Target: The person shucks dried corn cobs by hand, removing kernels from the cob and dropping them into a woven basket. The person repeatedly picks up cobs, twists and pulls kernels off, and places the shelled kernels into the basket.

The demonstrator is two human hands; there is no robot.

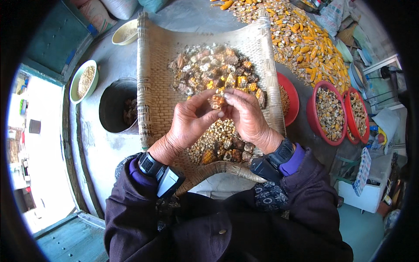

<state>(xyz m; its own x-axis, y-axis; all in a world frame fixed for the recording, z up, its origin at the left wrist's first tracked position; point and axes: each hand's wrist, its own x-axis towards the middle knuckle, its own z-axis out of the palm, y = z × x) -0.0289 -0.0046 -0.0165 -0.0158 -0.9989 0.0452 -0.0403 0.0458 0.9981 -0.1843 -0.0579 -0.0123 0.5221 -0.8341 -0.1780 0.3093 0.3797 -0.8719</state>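
A short piece of corn cob (217,102) is held between my two hands above a woven wicker tray (160,72). My left hand (188,119) grips it with thumb and fingers from the left. My right hand (247,114) meets it from the right, its fingertips on the cob's upper edge. Beyond the hands lies a heap of broken cob pieces (209,62), some with yellow kernels. Nearer me, loose pale kernels (217,139) and a few dark cob pieces (237,155) lie partly under the hands. Both wrists wear black straps with devices.
A dark bucket (113,108) with cob pieces stands left of the tray, beside a pale green bowl (95,80) and a cream bowl (124,37). To the right are red basins (330,114) and another red basin (293,101). A large pile of corn cobs (309,49) covers the floor behind.
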